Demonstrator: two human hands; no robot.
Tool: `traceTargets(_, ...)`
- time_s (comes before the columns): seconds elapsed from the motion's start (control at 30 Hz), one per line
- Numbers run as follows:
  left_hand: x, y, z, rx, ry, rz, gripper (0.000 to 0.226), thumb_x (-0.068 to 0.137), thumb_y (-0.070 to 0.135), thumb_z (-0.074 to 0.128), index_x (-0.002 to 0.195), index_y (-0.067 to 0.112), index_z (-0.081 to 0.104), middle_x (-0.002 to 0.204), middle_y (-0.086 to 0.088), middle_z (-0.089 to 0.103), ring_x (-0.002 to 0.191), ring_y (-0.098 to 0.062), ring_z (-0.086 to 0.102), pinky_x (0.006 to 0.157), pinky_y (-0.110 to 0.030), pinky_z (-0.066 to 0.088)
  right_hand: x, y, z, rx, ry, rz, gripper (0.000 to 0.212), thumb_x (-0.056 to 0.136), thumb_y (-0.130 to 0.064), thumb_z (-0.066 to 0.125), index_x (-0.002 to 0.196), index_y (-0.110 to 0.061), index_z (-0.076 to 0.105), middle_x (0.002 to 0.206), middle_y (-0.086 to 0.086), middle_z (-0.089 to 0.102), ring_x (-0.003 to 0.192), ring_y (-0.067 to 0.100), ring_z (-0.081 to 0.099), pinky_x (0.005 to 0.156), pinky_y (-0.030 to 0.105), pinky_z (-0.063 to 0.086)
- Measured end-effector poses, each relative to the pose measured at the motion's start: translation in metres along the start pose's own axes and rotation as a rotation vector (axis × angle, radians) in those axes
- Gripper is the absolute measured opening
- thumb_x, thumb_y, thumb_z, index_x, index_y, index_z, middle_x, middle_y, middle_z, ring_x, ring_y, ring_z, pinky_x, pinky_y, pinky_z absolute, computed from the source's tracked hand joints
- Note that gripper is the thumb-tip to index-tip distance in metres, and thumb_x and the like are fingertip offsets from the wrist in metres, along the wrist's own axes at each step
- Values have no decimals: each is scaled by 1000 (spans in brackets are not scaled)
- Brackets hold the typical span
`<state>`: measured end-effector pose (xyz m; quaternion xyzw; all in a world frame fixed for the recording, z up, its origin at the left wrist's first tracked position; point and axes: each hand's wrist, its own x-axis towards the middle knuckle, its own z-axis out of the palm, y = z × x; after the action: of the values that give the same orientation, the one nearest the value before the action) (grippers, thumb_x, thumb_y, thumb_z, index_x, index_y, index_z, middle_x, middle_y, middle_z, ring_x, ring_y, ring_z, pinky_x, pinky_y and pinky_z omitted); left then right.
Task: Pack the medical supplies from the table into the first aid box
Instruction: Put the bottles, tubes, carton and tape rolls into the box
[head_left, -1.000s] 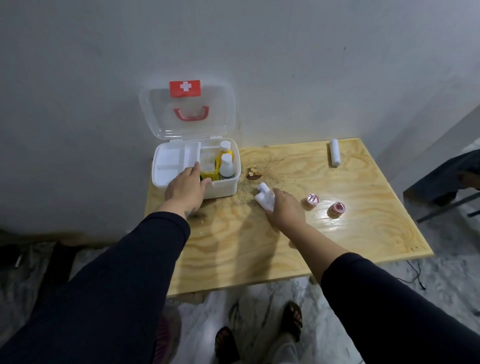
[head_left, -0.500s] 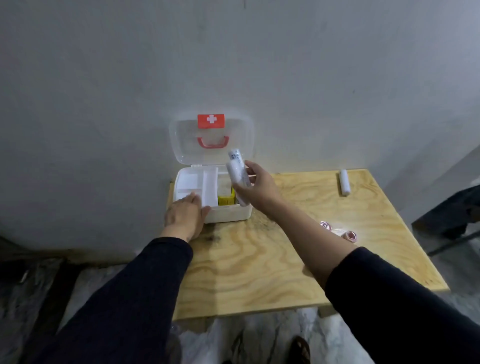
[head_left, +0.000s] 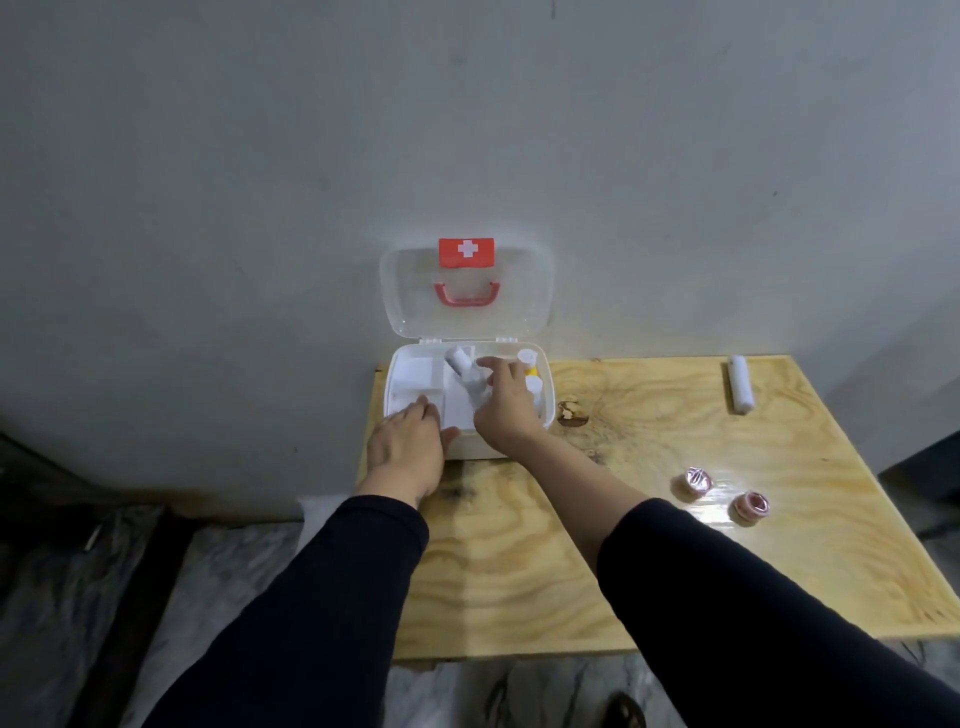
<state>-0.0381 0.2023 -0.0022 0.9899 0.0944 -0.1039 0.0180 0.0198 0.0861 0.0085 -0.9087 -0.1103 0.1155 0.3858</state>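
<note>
Head cam, centre of frame: we're mid-drop, with the right hand (head_left: 501, 402) lowering a white roll (head_left: 464, 370) into the middle compartment of the first aid box (head_left: 470, 400). Fingers look curled around its lower end, though blur makes it hard to say. Left hand (head_left: 408, 444) rests flat, fingers spread, on the box's front edge. Next up, probably: let go, then fetch the bandage roll (head_left: 740, 384) and two pink tapes (head_left: 693, 482) at right on the desk (head_left: 649, 571).

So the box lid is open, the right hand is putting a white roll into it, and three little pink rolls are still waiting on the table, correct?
Nearly. The head view shows only two small pink rolls on the table, plus one white roll at its far edge. The first aid box lid is open, and the right hand holds a white roll inside it.
</note>
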Motion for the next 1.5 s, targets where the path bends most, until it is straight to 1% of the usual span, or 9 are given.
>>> traceTargets(0.27,1,-1,-3,18,-10,15,54,103,44,25,138,9,43,153,-8,35,126,-28,49,99,-37,41,-6,-4,-2,-92,-46,-32,67,82,7,56,141,-10,29,142,16,31,118,36,48,89,35,44)
traceTargets(0.5,1,1,-27,-97,-56,-32,30,99,36,41,106,12,57,115,-7,60,95,-28,60,70,-33,43,-15,-15,-27,-69,11,-65,69,81,10,52,142,-14,31,144,14,37,121,32,50,96,41,49)
traceTargets(0.67,2,25,-60,-169,24,10,43,97,28,43,139,16,45,144,-4,48,125,-30,52,93,-37,44,-25,-7,-67,-25,130,-82,58,84,8,50,137,-13,40,135,13,47,118,28,53,93,35,47)
traceTargets(0.83,2,77,-73,-225,102,168,44,96,22,39,139,21,46,147,1,45,128,-27,48,94,-38,44,-42,33,-107,-110,178,8,46,86,2,51,130,-11,50,130,12,52,112,25,56,77,21,48)
traceTargets(0.9,0,100,-70,-249,107,232,44,96,21,39,139,20,47,148,2,44,130,-26,48,98,-39,43,-54,54,-118,-173,178,53,43,86,2,51,127,-10,54,129,13,55,115,25,56,86,25,46)
traceTargets(1.13,-6,162,-23,-194,-68,375,46,96,21,37,141,18,45,147,-3,46,129,-29,49,99,-42,47,-112,134,-117,-268,-58,245,39,83,-6,64,121,-11,63,122,12,65,111,26,60,98,32,45)
traceTargets(1.23,-11,175,-2,-169,-157,400,46,98,21,37,144,17,42,149,-6,45,130,-30,48,102,-43,45,-133,160,-107,-311,-154,292,45,78,-13,73,122,-11,63,122,10,65,112,24,60,94,30,46)
traceTargets(1.37,-11,183,17,-152,-203,397,44,97,21,39,140,16,48,138,-7,54,119,-31,55,88,-39,50,-146,184,-100,-341,-125,277,40,78,-19,71,117,-13,67,117,9,67,111,25,60,91,31,47)
traceTargets(1.5,3,206,15,-184,-267,385,46,96,21,39,142,19,47,144,-6,50,126,-30,52,98,-41,48,-133,202,-121,-271,-9,280,28,83,-20,63,108,-10,71,112,11,69,106,28,63,87,33,49)
